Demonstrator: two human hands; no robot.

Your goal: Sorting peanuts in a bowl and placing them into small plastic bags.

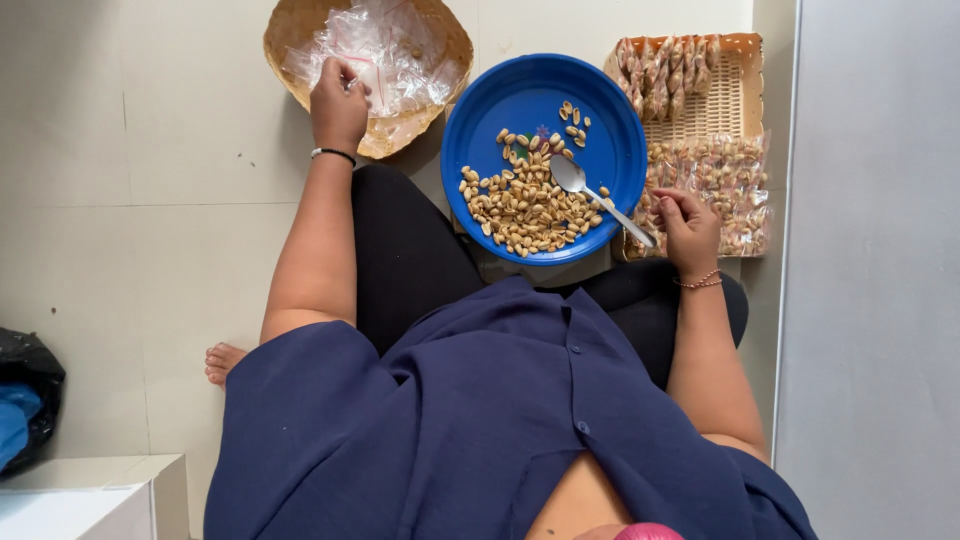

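1. The left hand (pixel 339 103) reaches into a round woven straw basket (pixel 290 35) on the pale tiled floor (pixel 150 200), its fingers pinched on one of the small clear plastic bags (pixel 385 50) heaped inside.
2. The right hand (pixel 688 225) rests at the near edge of a rectangular woven tray (pixel 735 95), fingers curled on the sealed clear packets of peanuts (pixel 735 185) lying there; whether it truly grips one I cannot tell.
3. Between the two hands sits a round blue plastic plate (pixel 610 150), just in front of the person's crossed legs, holding a loose spread of shelled peanuts (pixel 525 205) across its near half.
4. A metal spoon (pixel 575 178) lies in the plate, bowl among the nuts, handle slanting over the rim toward the right hand; it is not held.
5. At the far end of the tray stands a row of narrow filled packets (pixel 665 70).
6. A black bag (pixel 30 370) with blue cloth lies at the far left, beside a white box corner (pixel 90 495).
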